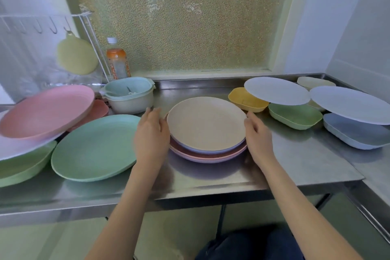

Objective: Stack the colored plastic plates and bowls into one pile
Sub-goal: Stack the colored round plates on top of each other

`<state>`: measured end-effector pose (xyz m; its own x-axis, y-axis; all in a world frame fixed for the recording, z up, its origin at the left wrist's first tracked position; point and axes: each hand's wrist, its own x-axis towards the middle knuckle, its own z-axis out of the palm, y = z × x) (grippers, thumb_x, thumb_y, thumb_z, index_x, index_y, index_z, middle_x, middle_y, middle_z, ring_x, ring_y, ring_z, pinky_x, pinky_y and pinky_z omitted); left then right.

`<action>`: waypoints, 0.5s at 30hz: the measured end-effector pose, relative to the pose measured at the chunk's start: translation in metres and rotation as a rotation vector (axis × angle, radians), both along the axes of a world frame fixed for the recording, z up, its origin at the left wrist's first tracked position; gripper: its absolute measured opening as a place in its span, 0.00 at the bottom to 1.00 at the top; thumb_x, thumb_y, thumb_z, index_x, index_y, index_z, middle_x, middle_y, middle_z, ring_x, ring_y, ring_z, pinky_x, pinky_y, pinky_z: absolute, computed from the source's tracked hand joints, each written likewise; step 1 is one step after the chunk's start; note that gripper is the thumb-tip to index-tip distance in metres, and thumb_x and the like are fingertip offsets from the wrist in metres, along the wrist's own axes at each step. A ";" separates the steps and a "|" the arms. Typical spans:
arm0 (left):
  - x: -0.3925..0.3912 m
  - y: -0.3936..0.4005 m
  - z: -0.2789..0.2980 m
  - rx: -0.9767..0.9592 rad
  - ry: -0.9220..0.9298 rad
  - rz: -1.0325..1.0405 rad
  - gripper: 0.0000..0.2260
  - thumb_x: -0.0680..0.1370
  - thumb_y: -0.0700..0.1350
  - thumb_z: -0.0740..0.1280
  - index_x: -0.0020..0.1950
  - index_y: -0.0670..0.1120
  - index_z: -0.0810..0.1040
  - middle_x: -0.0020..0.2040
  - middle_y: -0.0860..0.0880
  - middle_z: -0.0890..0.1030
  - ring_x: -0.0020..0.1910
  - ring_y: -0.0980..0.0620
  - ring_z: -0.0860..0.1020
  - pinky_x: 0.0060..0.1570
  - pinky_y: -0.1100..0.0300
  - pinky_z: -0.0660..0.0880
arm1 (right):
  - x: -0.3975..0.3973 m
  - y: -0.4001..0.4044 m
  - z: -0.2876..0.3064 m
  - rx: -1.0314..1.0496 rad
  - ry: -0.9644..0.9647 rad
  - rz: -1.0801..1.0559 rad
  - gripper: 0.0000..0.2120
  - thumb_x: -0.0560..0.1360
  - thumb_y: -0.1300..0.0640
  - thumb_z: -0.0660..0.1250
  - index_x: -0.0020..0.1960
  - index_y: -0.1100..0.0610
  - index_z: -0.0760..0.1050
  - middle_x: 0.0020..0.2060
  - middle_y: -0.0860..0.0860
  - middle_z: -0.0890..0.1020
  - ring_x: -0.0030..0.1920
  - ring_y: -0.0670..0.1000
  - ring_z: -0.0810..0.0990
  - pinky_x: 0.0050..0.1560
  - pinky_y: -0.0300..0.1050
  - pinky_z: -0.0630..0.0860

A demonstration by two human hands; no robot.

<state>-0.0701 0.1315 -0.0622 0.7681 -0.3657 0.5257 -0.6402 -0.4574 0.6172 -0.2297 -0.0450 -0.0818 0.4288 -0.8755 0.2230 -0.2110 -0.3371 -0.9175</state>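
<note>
A pile of plates [207, 152] stands mid-counter, with a beige plate [206, 123] on top, then a lilac one, then pink ones. My left hand [150, 133] rests against the pile's left rim and my right hand [258, 136] against its right rim. Whether the fingers grip the pile is unclear. A large green plate [92, 148] lies left of the pile. Further left a pink plate [45, 110] leans over a green bowl [23, 167]. On the right sit a yellow bowl [245, 101], a green bowl [295, 116] and a blue bowl [356, 135], with pale blue plates [276, 91] resting on them.
The steel counter [295, 164] ends in a front edge near me. A teal and cream lidded pot [130, 96] and an orange drink bottle [117, 60] stand at the back left, beside a white wire rack [42, 25] with a yellow pad.
</note>
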 end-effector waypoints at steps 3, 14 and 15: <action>0.003 0.028 -0.002 0.190 -0.077 0.142 0.13 0.77 0.42 0.61 0.58 0.39 0.78 0.60 0.37 0.79 0.62 0.39 0.74 0.57 0.49 0.71 | 0.002 -0.001 -0.003 0.118 -0.122 -0.013 0.21 0.82 0.50 0.54 0.74 0.53 0.64 0.72 0.49 0.68 0.71 0.50 0.65 0.64 0.40 0.61; 0.000 0.057 -0.016 0.738 -0.176 0.085 0.07 0.79 0.46 0.58 0.52 0.45 0.72 0.50 0.43 0.81 0.49 0.40 0.78 0.40 0.57 0.64 | -0.002 -0.005 -0.009 0.089 -0.095 0.025 0.21 0.81 0.49 0.53 0.72 0.52 0.67 0.71 0.48 0.70 0.70 0.51 0.67 0.68 0.46 0.62; -0.001 0.059 -0.016 0.743 -0.190 0.096 0.07 0.80 0.45 0.56 0.53 0.45 0.72 0.50 0.43 0.81 0.48 0.40 0.79 0.39 0.56 0.64 | -0.002 -0.006 -0.009 0.090 -0.099 0.026 0.21 0.81 0.49 0.53 0.72 0.52 0.67 0.71 0.48 0.70 0.70 0.51 0.67 0.69 0.47 0.62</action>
<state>-0.0710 0.1901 -0.0778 0.7356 -0.6104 0.2938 -0.6409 -0.7676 0.0097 -0.2318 -0.0506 -0.0912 0.4316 -0.8827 0.1860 -0.1105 -0.2564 -0.9602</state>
